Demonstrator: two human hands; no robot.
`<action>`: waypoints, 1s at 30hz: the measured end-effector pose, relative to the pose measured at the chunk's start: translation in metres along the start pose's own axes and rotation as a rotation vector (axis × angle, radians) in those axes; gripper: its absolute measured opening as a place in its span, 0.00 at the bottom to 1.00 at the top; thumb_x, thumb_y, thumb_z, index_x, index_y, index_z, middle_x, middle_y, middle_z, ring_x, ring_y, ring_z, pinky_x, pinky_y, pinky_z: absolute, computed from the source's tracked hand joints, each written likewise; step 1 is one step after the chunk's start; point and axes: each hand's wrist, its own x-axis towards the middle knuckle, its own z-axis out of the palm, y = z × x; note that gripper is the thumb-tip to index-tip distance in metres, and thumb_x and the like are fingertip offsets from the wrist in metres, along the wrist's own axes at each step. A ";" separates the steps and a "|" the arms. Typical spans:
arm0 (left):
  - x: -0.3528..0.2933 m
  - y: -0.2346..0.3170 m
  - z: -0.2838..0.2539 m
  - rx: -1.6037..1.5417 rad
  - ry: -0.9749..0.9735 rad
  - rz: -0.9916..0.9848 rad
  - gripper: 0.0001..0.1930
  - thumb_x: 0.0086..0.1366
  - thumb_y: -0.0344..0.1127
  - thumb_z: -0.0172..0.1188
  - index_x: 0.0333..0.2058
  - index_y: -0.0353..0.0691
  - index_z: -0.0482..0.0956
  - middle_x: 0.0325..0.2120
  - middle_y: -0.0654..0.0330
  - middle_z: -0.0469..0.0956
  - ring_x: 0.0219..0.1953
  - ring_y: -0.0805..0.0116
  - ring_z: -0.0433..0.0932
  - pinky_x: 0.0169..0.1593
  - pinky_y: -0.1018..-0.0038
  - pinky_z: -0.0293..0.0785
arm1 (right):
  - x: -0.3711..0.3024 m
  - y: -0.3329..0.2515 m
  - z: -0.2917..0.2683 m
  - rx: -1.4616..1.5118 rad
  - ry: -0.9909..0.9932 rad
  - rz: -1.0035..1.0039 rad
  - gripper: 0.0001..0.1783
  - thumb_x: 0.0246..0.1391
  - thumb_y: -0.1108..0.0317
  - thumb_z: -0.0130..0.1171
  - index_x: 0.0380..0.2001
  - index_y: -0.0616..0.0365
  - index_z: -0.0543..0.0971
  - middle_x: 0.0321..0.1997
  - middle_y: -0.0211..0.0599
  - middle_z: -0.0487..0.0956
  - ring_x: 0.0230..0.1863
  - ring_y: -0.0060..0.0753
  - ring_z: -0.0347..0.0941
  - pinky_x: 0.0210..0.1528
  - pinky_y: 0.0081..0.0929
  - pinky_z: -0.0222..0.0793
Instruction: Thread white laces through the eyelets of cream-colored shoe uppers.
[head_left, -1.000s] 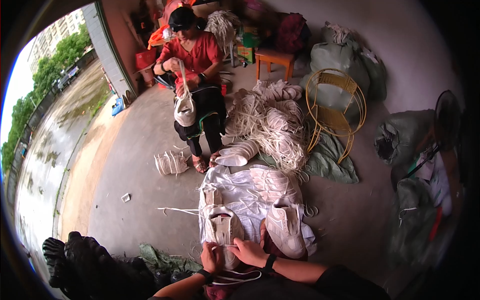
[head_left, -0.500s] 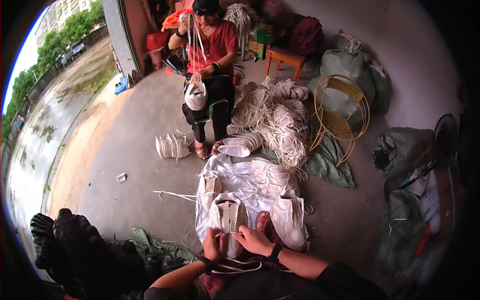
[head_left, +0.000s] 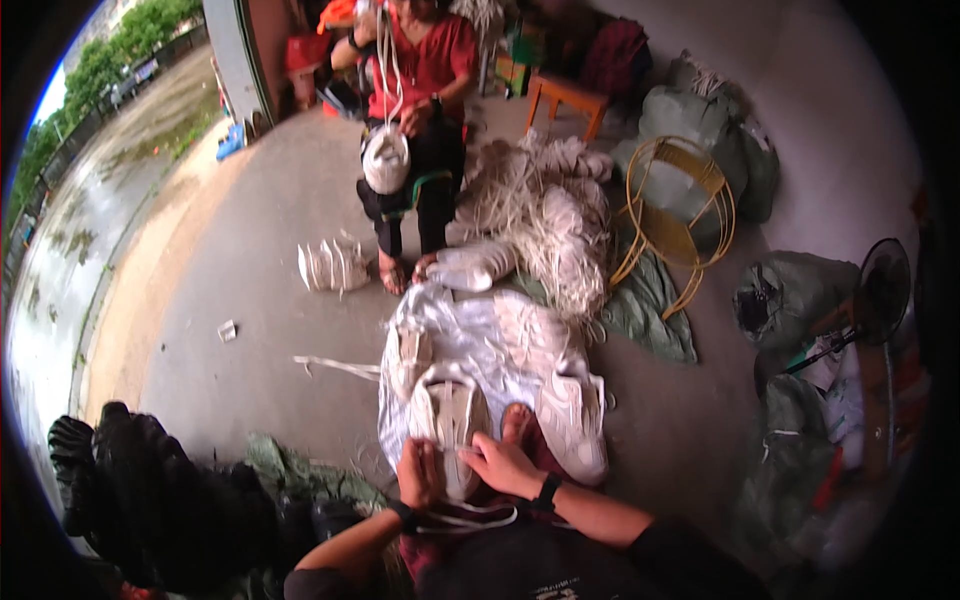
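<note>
Grey concrete floor (head_left: 250, 250) carries everything, wet toward its left edge. Next in size, a white plastic sheet (head_left: 470, 320) spread mid-floor w/ several white shoes lying on it. Behind it, toward the floor's far edge, a heap of white laces (head_left: 545, 215), and just right of that a yellow wire frame (head_left: 680, 200) leaning against green sacks (head_left: 690, 120). A co-worker in a red shirt (head_left: 425, 60) sits at the far edge of the sheet, pulling laces up from a white shoe (head_left: 386, 158) on their lap. Dark bundle (head_left: 150, 480) at the near-left corner; a fan (head_left: 880, 290) by the right edge.

At the sheet's near edge, the wearer's white shoe (head_left: 450, 420) stands toe-away, approx. upright, between both hands. Left hand (head_left: 420, 475) is curled round the shoe's left side near the heel, fingers closed on it. Right hand (head_left: 505, 465), black watch on the wrist, lies on the shoe's right side, fingers bent and pinching at the lace area; the exact pinch is too blurred to tell. Small paper scrap (head_left: 227, 330) lies well apart, left of the sheet.
</note>
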 end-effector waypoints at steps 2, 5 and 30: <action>0.008 -0.015 -0.005 -0.117 -0.055 -0.072 0.07 0.71 0.33 0.49 0.37 0.35 0.70 0.28 0.52 0.75 0.30 0.63 0.76 0.36 0.68 0.72 | 0.012 0.006 0.007 0.019 0.013 -0.006 0.19 0.61 0.54 0.55 0.30 0.60 0.69 0.24 0.54 0.77 0.31 0.60 0.76 0.29 0.50 0.65; 0.026 -0.037 -0.009 -0.300 -0.160 -0.120 0.05 0.68 0.30 0.54 0.38 0.35 0.70 0.29 0.59 0.75 0.34 0.75 0.75 0.40 0.76 0.72 | 0.037 0.017 0.021 -0.017 0.038 -0.050 0.17 0.60 0.57 0.56 0.30 0.62 0.69 0.23 0.53 0.76 0.30 0.59 0.76 0.29 0.49 0.66; 0.042 -0.096 -0.002 -0.766 -0.033 -0.405 0.04 0.66 0.27 0.58 0.37 0.37 0.71 0.28 0.68 0.74 0.31 0.83 0.70 0.37 0.84 0.67 | 0.064 0.063 0.052 0.070 -0.118 -0.029 0.13 0.66 0.61 0.48 0.33 0.61 0.67 0.25 0.53 0.76 0.29 0.61 0.74 0.29 0.50 0.65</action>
